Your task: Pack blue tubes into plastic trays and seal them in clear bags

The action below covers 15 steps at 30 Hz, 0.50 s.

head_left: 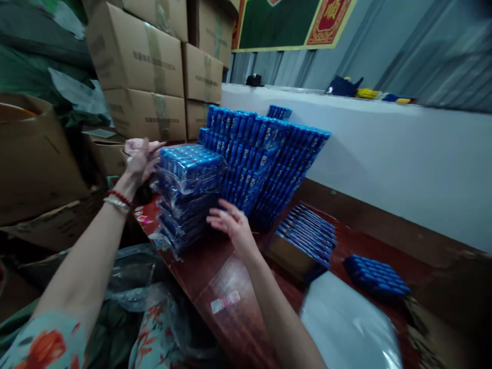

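Note:
A stack of clear-wrapped packs of small blue packets (pixel 190 161) stands near the table's left edge. At its upper left side is my left hand (pixel 141 163), fingers stretched toward the wrap and slightly blurred; whether they touch it I cannot tell. Something pale pink, unclear in kind, shows behind that hand. Just right of the stack, my right hand (pixel 232 225) is open, fingers apart, with nothing in it. Behind the stack rise tall rows of more blue packets (pixel 246 154).
Cardboard boxes (pixel 142 61) are piled at the back left. On the red-brown table (pixel 246 307) lie a box of blue packets (pixel 307 233), another blue pack (pixel 376 277), a white plastic sheet (pixel 346 323) and a pink-and-white label (pixel 225 302). A white wall (pixel 369 169) stands behind.

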### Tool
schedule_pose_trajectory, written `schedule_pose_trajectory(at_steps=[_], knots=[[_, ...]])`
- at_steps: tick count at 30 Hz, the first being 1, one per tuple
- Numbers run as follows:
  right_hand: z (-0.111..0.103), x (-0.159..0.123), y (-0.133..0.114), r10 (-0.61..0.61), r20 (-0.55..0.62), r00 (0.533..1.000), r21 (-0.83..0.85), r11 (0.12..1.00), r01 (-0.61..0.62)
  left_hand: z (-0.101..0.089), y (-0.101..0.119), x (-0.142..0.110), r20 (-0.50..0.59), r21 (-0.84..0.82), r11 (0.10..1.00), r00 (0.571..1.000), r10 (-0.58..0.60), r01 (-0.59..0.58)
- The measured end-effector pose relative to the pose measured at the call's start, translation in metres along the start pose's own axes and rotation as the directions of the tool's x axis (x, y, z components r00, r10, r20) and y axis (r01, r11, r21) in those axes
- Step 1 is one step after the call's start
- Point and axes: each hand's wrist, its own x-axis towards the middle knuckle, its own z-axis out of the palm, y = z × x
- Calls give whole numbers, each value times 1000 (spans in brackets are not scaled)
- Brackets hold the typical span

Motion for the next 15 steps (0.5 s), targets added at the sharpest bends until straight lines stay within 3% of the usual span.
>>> schedule_pose_trajectory(at_steps=[2, 3, 6, 8, 10, 12, 13, 14, 15], knots=[[-35, -38, 28, 107, 28, 994, -253, 963, -97, -9, -31, -20, -208, -33, 999, 977, -48, 42], [-56, -56, 40, 84, -16, 996, -458, 885, -82, -13, -49, -34, -261, -55, 994, 960, -101, 89], [-117, -96, 58, -182, -188, 965, -838, 543, -60, -21, -101, -85, -240, -115, 950, 920, -309, 289], [-146, -107, 54, -296, -236, 926, -933, 336, -130, -21, -126, -120, -330, -166, 904, 841, -428, 395], [-159, -103, 47, -272, -181, 945, -982, 103, -158, -16, -141, -150, -480, -218, 857, 713, -510, 466], [-157, -85, 45, -148, -77, 986, -993, -81, -89, -5, -147, -173, -576, -267, 820, 598, -556, 506], [-153, -73, 47, -81, -34, 996, -991, -123, -44, 2, -148, -182, -597, -283, 808, 565, -570, 517], [-149, -58, 50, -44, -12, 999, -992, -128, -18, 10, -146, -189, -602, -275, 809, 563, -567, 520], [-147, -43, 55, -24, -9, 1000, -992, -122, -12, 18, -143, -195, -607, -215, 835, 601, -520, 506]])
